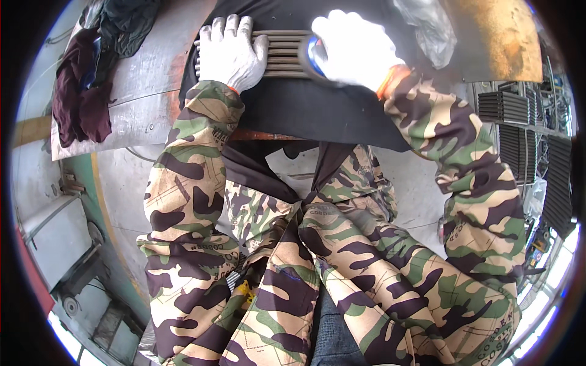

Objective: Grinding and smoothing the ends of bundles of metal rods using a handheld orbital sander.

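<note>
A slatted metal grille, a row of parallel grey-brown bars, lies across the black cloth on the table. My left hand, in a white glove with greyed fingertips, rests flat on the grille's left end, its fingers apart. Over the right end, my right hand, also in a white glove, is closed on a round, blue-edged disc-like thing. That thing touches or hovers just above the bars; its edge is blurred, and most of it is hidden under the glove.
Dark clothing is heaped at the table's left edge. Clear plastic film lies beyond my right hand, beside a rusty yellowish sheet. Stacks of dark slatted pieces stand on a rack at the right. A wheeled cart is at lower left.
</note>
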{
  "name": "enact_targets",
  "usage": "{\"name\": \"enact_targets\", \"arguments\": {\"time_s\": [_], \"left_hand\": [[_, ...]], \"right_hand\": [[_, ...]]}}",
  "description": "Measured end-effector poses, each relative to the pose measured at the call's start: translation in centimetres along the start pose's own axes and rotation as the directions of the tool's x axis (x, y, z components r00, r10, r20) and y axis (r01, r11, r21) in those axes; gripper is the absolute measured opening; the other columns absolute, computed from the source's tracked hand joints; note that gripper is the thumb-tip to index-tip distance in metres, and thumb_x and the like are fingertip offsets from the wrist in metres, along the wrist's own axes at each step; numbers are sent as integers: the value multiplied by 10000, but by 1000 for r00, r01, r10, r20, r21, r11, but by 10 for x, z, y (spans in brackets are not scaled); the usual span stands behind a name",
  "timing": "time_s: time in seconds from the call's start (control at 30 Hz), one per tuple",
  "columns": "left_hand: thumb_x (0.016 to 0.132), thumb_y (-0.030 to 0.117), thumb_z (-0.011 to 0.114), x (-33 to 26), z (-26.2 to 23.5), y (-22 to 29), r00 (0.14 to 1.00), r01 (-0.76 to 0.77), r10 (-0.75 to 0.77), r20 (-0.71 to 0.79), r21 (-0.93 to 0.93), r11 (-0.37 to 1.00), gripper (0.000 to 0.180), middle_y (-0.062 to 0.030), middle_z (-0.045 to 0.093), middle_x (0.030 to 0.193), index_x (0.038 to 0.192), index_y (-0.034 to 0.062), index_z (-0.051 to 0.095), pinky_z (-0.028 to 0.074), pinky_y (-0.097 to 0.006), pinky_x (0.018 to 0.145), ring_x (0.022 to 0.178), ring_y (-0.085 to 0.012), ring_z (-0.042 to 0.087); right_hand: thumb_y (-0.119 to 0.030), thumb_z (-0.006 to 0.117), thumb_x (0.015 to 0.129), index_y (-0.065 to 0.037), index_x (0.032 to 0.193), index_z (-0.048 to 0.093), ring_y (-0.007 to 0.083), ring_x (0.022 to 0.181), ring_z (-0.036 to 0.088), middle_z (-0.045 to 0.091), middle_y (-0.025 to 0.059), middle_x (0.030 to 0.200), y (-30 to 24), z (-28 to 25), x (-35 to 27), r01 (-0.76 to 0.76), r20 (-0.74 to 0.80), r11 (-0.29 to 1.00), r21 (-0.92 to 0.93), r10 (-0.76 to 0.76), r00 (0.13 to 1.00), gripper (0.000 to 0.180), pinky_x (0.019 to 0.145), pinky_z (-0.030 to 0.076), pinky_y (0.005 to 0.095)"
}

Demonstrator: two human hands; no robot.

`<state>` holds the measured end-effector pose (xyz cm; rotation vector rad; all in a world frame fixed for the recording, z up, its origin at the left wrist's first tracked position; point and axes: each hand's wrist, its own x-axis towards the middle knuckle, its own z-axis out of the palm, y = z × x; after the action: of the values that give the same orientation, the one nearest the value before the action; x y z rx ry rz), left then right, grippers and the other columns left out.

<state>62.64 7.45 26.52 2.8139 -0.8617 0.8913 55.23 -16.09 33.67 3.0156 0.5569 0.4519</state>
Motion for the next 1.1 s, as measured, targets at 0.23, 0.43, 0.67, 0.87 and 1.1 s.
{"name": "enact_targets", "arguments": {"time_s": [0.23,0.43,0.67,0.87,1.1], "left_hand": [[941,387,593,4,4,22,998,58,-58,14,-32,998,496,-205,647,1316,1270,21,653,376,-554,1076,1236,-374,569],[955,331,595,0,6,6,998,-43,50,40,-156,987,487,-219,620,1350,1318,7,622,380,-504,1110,1265,-392,551],[959,339,582,9,6,14,997,39,-28,77,-143,989,483,-213,631,1355,1316,17,628,370,-526,1126,1268,-394,559],[950,344,595,4,-2,9,993,80,-67,92,-136,987,477,-212,629,1356,1300,22,635,358,-523,1145,1289,-388,549],[958,364,596,5,12,15,996,73,-63,65,-164,984,491,-206,631,1332,1312,24,624,349,-519,1153,1282,-387,548]], "right_hand": [[-320,595,938,-96,1095,645,366,938,690,666,181,1019,21,9,22,-168,141,985,-47,173,975,278,792,576,502],[-318,585,935,-84,1053,663,374,951,684,665,192,1024,-3,-4,7,-68,166,997,25,63,984,273,812,570,508],[-316,571,944,-92,1099,640,367,1004,670,653,186,1041,10,-8,19,-163,224,985,-57,172,959,282,839,557,502],[-313,595,926,-109,1099,645,373,987,677,652,171,1039,1,-11,20,-138,220,990,6,134,966,272,851,560,498],[-339,635,893,-139,1157,656,406,1037,688,675,179,1094,21,-4,16,-197,227,973,120,166,960,331,897,564,500]]}}
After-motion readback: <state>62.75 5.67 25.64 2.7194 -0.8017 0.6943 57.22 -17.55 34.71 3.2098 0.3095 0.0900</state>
